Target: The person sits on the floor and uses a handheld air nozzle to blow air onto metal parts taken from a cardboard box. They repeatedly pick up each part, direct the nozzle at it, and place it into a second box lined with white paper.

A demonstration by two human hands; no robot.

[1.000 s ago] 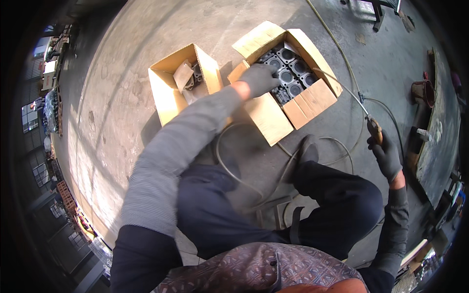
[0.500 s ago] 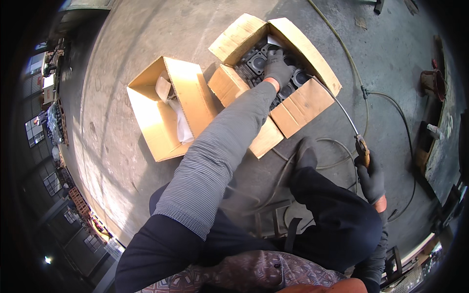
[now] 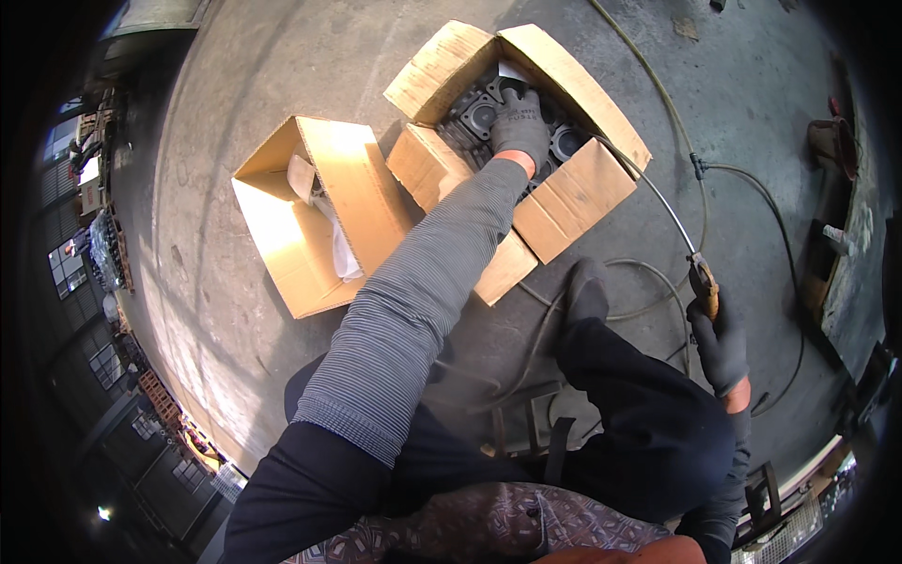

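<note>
My left hand (image 3: pixel 520 127), in a grey glove, reaches into an open cardboard box (image 3: pixel 575 202) packed with dark metal cylinder blocks (image 3: pixel 481 116). Its fingers bend over one of the blocks near the middle; the fingertips are partly hidden among the parts. Off to the right, my right hand (image 3: pixel 720 350), also gloved, is closed round the brown handle of a blow gun (image 3: pixel 705 284). The gun's long thin metal tube slants up and left, its far end at the box's right flap. A white sheet (image 3: pixel 512 71) sticks up at the far inner wall of the box.
A second cardboard box (image 3: pixel 362 188) stands open at left, with crumpled wrapping (image 3: pixel 344 252) inside. Hoses (image 3: pixel 678 122) run over the concrete floor on the right and by my foot (image 3: pixel 587 293). A rusty bucket (image 3: pixel 832 146) and a bench-like edge (image 3: pixel 850 254) are at far right.
The view has shifted slightly. My left hand has turned a little over the blocks, showing more of its back. My right hand still grips the blow gun, hardly moved.
</note>
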